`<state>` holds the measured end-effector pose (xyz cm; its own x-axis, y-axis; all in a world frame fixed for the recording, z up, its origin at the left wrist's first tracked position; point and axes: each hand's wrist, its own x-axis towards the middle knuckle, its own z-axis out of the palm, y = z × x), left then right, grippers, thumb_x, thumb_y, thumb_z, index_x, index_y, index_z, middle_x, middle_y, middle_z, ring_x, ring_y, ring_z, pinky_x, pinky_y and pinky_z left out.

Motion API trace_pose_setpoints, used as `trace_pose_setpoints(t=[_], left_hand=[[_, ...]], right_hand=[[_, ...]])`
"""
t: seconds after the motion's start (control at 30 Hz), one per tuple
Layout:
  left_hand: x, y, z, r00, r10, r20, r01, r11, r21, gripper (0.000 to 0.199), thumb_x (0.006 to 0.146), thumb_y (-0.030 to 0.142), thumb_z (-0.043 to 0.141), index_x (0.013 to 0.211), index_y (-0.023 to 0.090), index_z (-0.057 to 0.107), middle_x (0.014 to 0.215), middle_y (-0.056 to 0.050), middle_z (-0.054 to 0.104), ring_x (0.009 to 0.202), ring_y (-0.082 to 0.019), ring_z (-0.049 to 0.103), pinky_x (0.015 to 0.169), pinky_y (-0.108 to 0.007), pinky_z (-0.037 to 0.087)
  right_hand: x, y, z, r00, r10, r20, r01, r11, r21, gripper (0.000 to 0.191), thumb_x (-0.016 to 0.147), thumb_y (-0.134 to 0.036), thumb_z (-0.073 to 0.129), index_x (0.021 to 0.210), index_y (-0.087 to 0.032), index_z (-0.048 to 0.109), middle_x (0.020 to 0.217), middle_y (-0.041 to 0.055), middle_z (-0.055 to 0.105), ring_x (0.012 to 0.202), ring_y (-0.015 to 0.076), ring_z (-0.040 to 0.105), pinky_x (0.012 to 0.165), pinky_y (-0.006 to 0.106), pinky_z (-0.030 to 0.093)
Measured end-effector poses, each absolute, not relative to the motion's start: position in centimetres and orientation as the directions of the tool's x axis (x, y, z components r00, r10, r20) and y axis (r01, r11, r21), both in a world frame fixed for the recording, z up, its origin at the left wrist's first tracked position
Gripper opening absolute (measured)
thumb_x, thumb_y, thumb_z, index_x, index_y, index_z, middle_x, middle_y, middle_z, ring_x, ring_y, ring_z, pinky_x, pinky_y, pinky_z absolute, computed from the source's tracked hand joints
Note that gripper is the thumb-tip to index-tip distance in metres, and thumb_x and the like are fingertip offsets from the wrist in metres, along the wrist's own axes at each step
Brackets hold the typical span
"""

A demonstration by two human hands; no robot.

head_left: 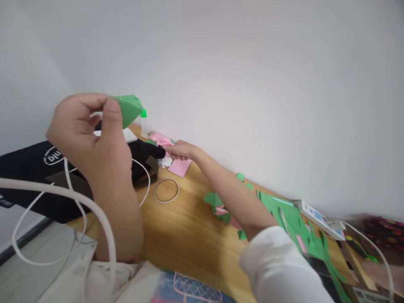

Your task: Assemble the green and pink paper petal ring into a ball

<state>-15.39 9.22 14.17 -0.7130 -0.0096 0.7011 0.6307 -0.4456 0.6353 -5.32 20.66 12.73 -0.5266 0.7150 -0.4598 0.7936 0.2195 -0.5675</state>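
My left hand [94, 130] is raised at the left, thumb and fingers pinched on a folded piece of green paper [129, 108]. Behind that paper stands a small bottle [144, 122] with a bright green cap. Stretched out to the back of the table, my right hand [182, 150] has its fingers curled together beside a black cloth thing [147, 150]. Whatever they may hold is too small to make out. Close by lie pink papers [161, 138], crumpled white scraps [165, 162] and a pink square of paper [179, 167].
A ring [166, 190] lies on the wooden table [186, 227]. Green and pink paper pieces [217, 204], green sheets [284, 210] and a white power strip [318, 219] line the right side. A white cable [104, 223] loops across the front left. The wall [252, 84] borders the table's back.
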Motion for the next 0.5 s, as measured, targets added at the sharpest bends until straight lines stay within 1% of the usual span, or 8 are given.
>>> trace_pose_setpoints(t=[0.03,0.07,0.13,0.27,0.37,0.5], left_hand=[[-15.6,9.0,14.2,-0.718,-0.001,0.696,0.621,-0.452,0.64,0.016,0.072,0.002,0.062,0.073,0.017,0.07,0.071,0.004,0.063,0.076,-0.015,0.061,0.069,-0.035,0.047],[-15.6,8.8,14.2,-0.72,0.02,0.694,0.611,-0.456,0.647,0.017,0.073,0.003,0.062,0.072,0.018,0.07,0.07,0.004,0.063,0.075,-0.015,0.06,0.069,-0.036,0.048],[-15.6,8.4,14.1,-0.724,0.061,0.687,0.59,-0.463,0.662,0.015,0.076,0.007,0.064,0.073,0.02,0.071,0.07,0.005,0.063,0.075,-0.015,0.06,0.069,-0.037,0.048],[-15.6,8.3,13.6,-0.751,0.122,0.649,0.523,-0.49,0.698,0.009,0.077,0.013,0.067,0.075,0.021,0.071,0.071,0.003,0.065,0.075,-0.018,0.063,0.072,-0.042,0.051],[-15.6,8.6,13.3,-0.759,0.184,0.625,0.486,-0.48,0.731,0.003,0.078,0.02,0.068,0.077,0.02,0.071,0.073,0.002,0.067,0.077,-0.02,0.065,0.074,-0.045,0.053],[-15.5,8.8,13.3,-0.746,0.195,0.636,0.499,-0.468,0.729,0.003,0.079,0.02,0.069,0.078,0.018,0.071,0.072,0.003,0.067,0.077,-0.019,0.065,0.073,-0.043,0.053]], right_hand=[[-6.3,21.3,11.6,-0.507,0.709,-0.49,0.813,0.205,-0.546,0.025,0.092,-0.035,0.061,0.105,-0.014,0.063,0.101,0.0052,0.067,0.083,0.0155,0.065,0.072,0.033,0.056],[-6.9,21.7,10.7,-0.49,0.701,-0.517,0.828,0.19,-0.527,0.031,0.093,-0.036,0.06,0.116,-0.015,0.06,0.113,0.0076,0.065,0.094,0.0188,0.065,0.08,0.038,0.057],[-7.4,22.3,9.3,-0.467,0.695,-0.547,0.849,0.177,-0.498,0.036,0.094,-0.036,0.06,0.124,-0.017,0.057,0.123,0.009,0.061,0.104,0.0218,0.064,0.087,0.043,0.056],[-7.1,23.0,8.4,-0.438,0.693,-0.572,0.873,0.177,-0.454,0.036,0.093,-0.035,0.061,0.124,-0.016,0.058,0.125,0.0097,0.061,0.105,0.0228,0.063,0.088,0.044,0.055],[-7.0,23.2,8.3,-0.424,0.699,-0.575,0.88,0.168,-0.445,0.036,0.093,-0.036,0.06,0.124,-0.016,0.058,0.124,0.0095,0.061,0.105,0.0228,0.063,0.088,0.044,0.055],[-7.3,23.1,8.3,-0.413,0.704,-0.577,0.879,0.142,-0.456,0.036,0.093,-0.036,0.061,0.123,-0.016,0.058,0.124,0.0098,0.061,0.105,0.0227,0.063,0.088,0.043,0.055]])
